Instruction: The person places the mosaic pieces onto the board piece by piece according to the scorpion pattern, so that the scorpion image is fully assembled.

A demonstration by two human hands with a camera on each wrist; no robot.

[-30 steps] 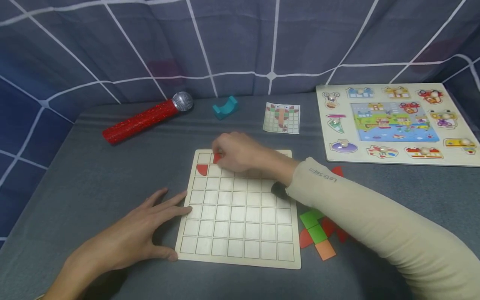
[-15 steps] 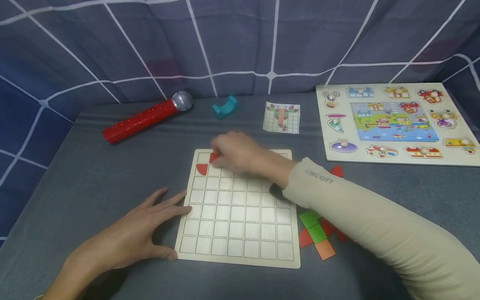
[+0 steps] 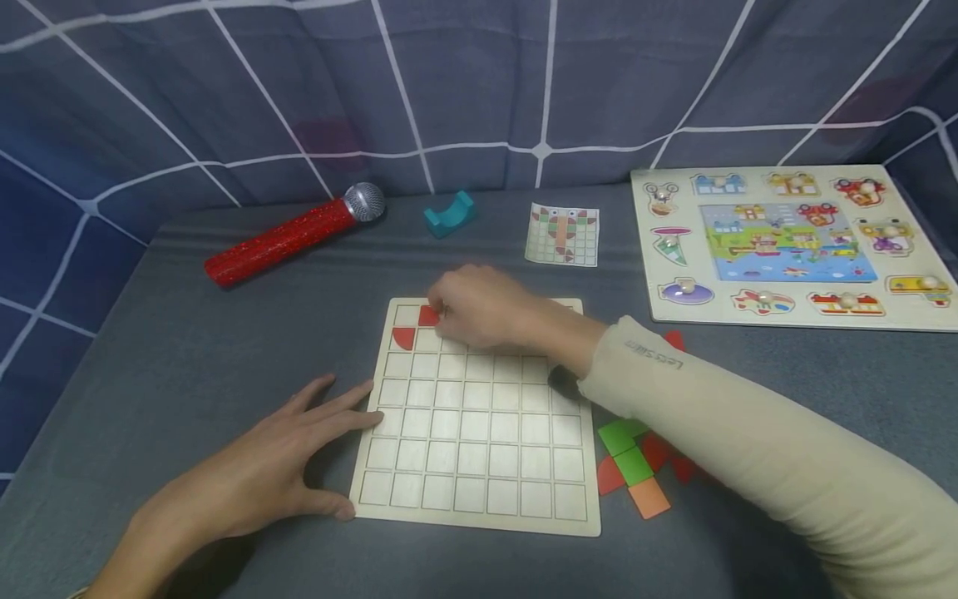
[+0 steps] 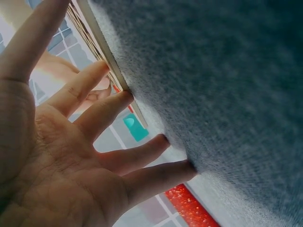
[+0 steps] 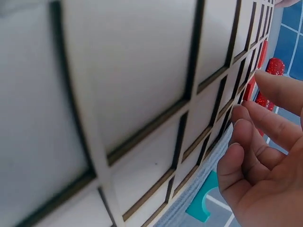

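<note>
My right hand (image 3: 479,308) is over the top rows of a pale wooden grid board (image 3: 464,453). Its thumb and index finger pinch at a red tile (image 3: 429,315) in the top row, second cell; in the right wrist view the same tile (image 5: 249,88) shows between thumb and fingertip, and the other fingers curl. Part of the tile is hidden, so its full shape cannot be told. Just below and left, a red quarter-circle tile (image 3: 403,338) lies in the second row's first cell. My left hand (image 3: 273,462) has spread fingers, some touching the board's left edge.
Loose green (image 3: 634,466), red (image 3: 609,476) and orange tiles (image 3: 649,497) lie right of the board, partly under the right sleeve. Behind are a red microphone (image 3: 284,245), a teal curved piece (image 3: 451,215), a pattern card (image 3: 563,236) and a picture knob puzzle (image 3: 793,304).
The right hand has shifted slightly left and then back right at the red tile, and more of that tile shows now. The left hand and the board stay put.
</note>
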